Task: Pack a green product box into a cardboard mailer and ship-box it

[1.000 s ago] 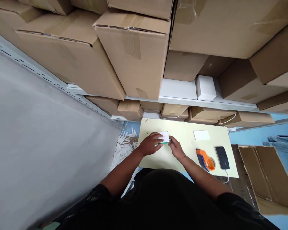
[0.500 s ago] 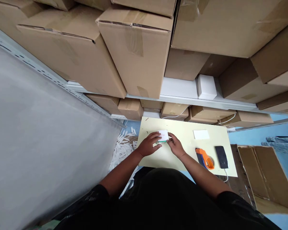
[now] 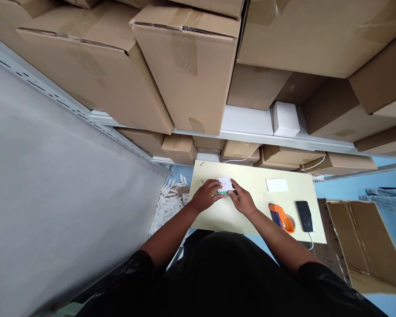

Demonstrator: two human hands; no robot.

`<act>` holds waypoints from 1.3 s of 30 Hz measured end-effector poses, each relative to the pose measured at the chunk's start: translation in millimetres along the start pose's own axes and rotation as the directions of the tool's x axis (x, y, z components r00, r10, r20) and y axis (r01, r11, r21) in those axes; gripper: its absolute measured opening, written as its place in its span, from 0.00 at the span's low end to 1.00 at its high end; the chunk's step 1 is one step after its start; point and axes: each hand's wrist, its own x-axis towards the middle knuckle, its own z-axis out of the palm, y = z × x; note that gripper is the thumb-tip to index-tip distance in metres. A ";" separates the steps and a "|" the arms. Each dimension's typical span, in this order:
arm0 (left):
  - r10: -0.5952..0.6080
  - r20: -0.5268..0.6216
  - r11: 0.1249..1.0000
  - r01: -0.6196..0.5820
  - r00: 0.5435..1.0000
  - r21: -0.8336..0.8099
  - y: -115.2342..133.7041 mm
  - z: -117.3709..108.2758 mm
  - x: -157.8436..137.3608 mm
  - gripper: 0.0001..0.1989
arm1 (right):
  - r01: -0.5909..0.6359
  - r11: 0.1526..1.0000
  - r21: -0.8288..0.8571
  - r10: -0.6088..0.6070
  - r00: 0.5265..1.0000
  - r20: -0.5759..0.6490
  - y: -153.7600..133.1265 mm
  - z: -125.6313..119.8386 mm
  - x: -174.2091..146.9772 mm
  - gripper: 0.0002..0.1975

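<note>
1. Biggest in play: one pale table [image 3: 218, 218], with one open carton [image 3: 371, 246] just off its right end.
2. Two hands, both on the small white packet [image 3: 225, 184]: the left hand [image 3: 204, 196] lays loosely curled fingers over its left side, the right hand [image 3: 243, 200] nips its right edge, thumb and fingers barely parted.
3. Across to the right: one orange tape dispenser [image 3: 280, 212], one dark phone [image 3: 304, 216], one white card [image 3: 276, 185].
4. Just one packet, over the table's left half; resting or lifted, can't tell. Looks light, fairly stiff, maybe slippery; side edges seem the place to hold, gently.
5. Smallest: white strips [image 3: 166, 209] left of the table, too many to count.
</note>
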 end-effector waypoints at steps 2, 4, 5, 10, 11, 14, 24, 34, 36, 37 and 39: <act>-0.004 0.008 1.000 0.004 1.000 -0.007 -0.3 -0.7 3.5 0.18 | -0.002 0.999 -0.037 0.002 1.000 -0.008 -0.3 0.5 -0.5 0.30; -0.014 0.010 1.000 0.014 1.000 -0.019 -0.3 -1.0 6.5 0.19 | -0.014 0.996 -0.089 0.012 1.000 -0.017 -0.9 0.2 0.2 0.30; -0.023 0.007 0.999 0.023 1.000 -0.025 -0.4 -0.7 7.7 0.19 | -0.020 0.993 -0.114 0.018 1.000 -0.020 -1.3 -0.1 1.0 0.30; -0.091 0.001 0.995 0.091 0.996 -0.038 -2.7 6.1 8.9 0.18 | -0.014 0.987 -0.162 0.013 1.000 -0.003 -4.7 -0.5 5.9 0.29; -0.115 -0.003 0.992 0.115 0.993 -0.046 -3.2 8.7 8.7 0.18 | -0.008 0.988 -0.156 0.008 1.000 0.000 -5.4 -0.3 6.4 0.29; -0.229 -0.039 0.967 0.223 0.973 -0.125 -3.5 15.9 9.9 0.19 | 0.000 0.994 -0.113 0.000 1.000 0.001 -6.6 -0.2 6.2 0.28; -0.227 0.112 0.934 0.249 0.967 -0.258 -7.9 2.5 25.7 0.16 | -0.054 0.998 0.016 0.054 0.998 -0.011 -7.5 -1.1 6.7 0.27; -0.149 0.149 0.955 0.182 0.977 -0.235 0.1 -9.5 7.6 0.16 | -0.149 0.971 0.187 0.155 0.988 -0.015 -4.3 2.3 -0.3 0.28; -0.154 0.134 0.954 0.183 0.979 -0.236 1.1 -11.6 4.2 0.14 | -0.158 0.965 0.210 0.163 0.987 -0.009 -5.4 0.9 -0.5 0.24; -0.159 0.128 0.954 0.185 0.979 -0.235 1.3 -12.4 2.9 0.13 | -0.165 0.963 0.213 0.170 0.985 -0.004 -6.5 0.4 -0.7 0.22; -0.166 0.119 0.955 0.190 0.979 -0.228 1.4 -13.5 1.3 0.12 | -0.187 0.962 0.199 0.189 0.982 0.009 -9.5 -0.5 -1.2 0.16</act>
